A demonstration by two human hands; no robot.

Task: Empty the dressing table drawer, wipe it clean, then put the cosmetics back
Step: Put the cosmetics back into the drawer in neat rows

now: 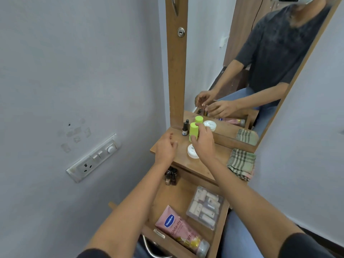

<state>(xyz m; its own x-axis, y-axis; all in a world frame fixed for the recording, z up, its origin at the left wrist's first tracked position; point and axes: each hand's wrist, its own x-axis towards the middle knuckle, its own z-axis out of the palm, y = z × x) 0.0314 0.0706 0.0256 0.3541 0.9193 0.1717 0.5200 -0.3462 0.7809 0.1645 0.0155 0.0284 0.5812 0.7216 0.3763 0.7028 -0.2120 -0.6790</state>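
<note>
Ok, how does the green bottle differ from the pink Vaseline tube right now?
The green bottle stands upright on the tabletop; the pink Vaseline tube lies flat in the open drawer. The right hand grips the green bottle; the pink Vaseline tube is untouched. Both are cosmetics containers.

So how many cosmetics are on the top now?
3: dark bottle by the mirror, green bottle in the right hand, white jar under that wrist. More may be hidden.
</note>
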